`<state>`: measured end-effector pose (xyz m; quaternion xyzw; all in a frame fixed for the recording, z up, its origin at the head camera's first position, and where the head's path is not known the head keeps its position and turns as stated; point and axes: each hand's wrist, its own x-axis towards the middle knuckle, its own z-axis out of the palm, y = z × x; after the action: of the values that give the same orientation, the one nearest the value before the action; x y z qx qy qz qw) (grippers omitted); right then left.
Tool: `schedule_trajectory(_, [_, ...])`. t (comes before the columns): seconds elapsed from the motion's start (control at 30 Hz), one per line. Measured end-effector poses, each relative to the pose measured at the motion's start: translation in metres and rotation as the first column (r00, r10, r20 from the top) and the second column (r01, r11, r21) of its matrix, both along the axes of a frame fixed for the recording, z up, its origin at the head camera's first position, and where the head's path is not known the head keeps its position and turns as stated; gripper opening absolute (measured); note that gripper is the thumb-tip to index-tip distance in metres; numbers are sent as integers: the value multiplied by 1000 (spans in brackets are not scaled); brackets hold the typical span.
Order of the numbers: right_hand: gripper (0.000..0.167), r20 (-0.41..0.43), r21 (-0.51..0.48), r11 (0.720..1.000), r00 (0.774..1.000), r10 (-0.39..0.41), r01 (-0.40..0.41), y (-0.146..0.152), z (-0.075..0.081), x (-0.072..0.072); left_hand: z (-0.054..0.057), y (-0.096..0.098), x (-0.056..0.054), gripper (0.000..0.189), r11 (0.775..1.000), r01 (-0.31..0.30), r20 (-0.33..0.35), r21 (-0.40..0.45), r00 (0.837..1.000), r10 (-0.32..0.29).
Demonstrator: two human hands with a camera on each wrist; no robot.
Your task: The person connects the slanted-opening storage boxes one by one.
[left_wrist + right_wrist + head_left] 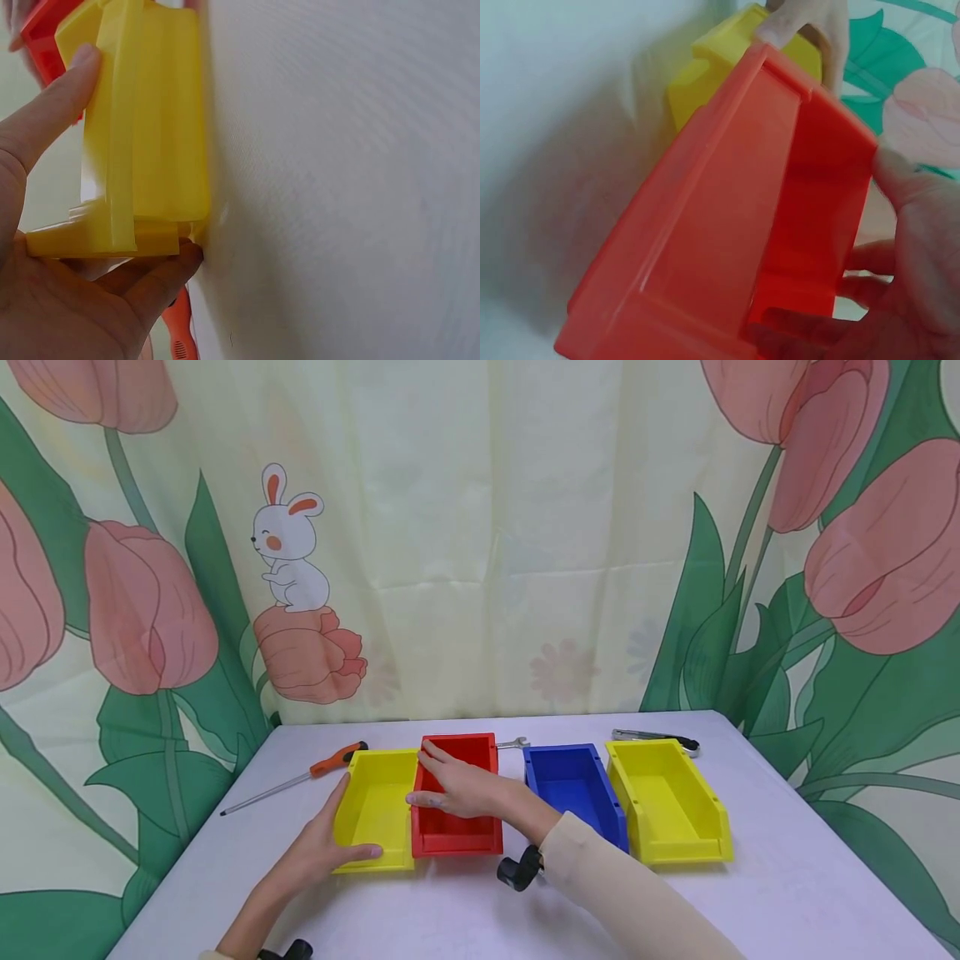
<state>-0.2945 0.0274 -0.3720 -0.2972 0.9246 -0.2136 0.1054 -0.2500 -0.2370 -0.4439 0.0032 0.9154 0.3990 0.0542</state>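
Curtain, white table — left hand gripping yellow bin, right hand gripping red bin

L grip, lower L of ctr in head view: thumb pointing R, fingers angled up; pinching, per L wrist view. L forearm rises from bottom L. R grip nr ctr, palm down, fingers toward upper L, thumb apart; clasp unclear. R forearm, sleeved, slants from bottom R.
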Motion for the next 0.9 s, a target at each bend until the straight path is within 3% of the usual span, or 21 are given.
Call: schedule_trajectory(0.9, [85, 32, 14, 1000, 999, -13, 13, -2, -12, 1, 1, -1, 1, 142, 1000, 5, 8, 11, 1000, -5])
